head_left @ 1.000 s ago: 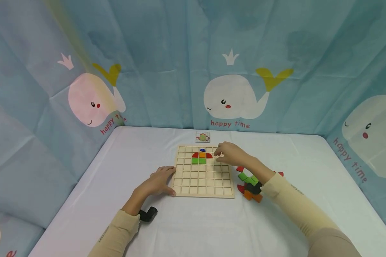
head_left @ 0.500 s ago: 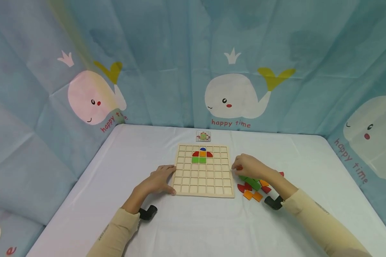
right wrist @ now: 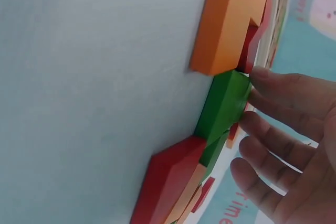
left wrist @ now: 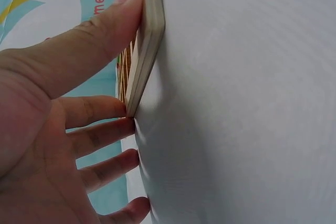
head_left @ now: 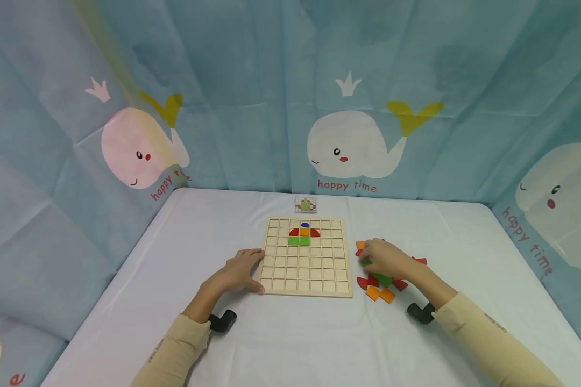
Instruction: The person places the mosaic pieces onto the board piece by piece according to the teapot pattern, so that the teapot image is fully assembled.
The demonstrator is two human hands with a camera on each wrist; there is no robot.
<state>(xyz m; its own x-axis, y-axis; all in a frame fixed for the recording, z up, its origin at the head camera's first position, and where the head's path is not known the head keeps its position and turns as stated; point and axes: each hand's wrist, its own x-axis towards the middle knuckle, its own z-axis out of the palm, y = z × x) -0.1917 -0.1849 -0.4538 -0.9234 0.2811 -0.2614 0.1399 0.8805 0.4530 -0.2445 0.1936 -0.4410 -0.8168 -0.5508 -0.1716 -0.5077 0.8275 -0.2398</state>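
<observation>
A wooden grid board (head_left: 304, 273) lies on the white table, with red, orange, green and blue pieces set in its upper cells. My left hand (head_left: 241, 272) rests against its left edge; in the left wrist view the thumb (left wrist: 100, 45) touches the board's side and the other fingers are spread and nearly straight. Over the loose pieces to the right of the board is my right hand (head_left: 383, 258). In the right wrist view its thumb and forefinger tips are right at a green block (right wrist: 223, 103), the other fingers loosely bent. The hand hides part of the pile.
A small picture card (head_left: 305, 205) lies beyond the board. Orange pieces (head_left: 387, 295) and red pieces (head_left: 400, 284) lie around the right hand. A blue curtain with whales (head_left: 348, 145) stands behind the table.
My right hand has gone from above the board's upper right to the loose pieces, then slightly farther right. An orange piece now shows beside its fingers. The left hand stays at the board's edge.
</observation>
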